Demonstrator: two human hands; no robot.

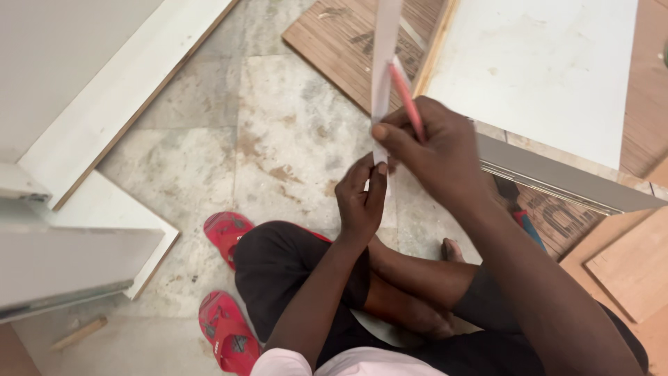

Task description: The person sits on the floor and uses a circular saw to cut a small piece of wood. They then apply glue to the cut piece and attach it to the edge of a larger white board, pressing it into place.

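I sit cross-legged on a stone floor. My left hand (362,198) pinches the lower end of a narrow white strip (383,52) that rises to the top edge of the view. My right hand (435,150) grips the same strip a little higher, thumb pressed on it, and also holds a red pencil (405,97) that lies slanted against the strip. The strip's bottom tip is hidden between my fingers.
White laminated boards (118,90) lie at the left. A white-topped panel (550,63) with a grey edge and brown plywood sheets (334,42) lie at the right. Red sandals (226,327) rest by my knee. A small wood offcut (80,333) lies at lower left.
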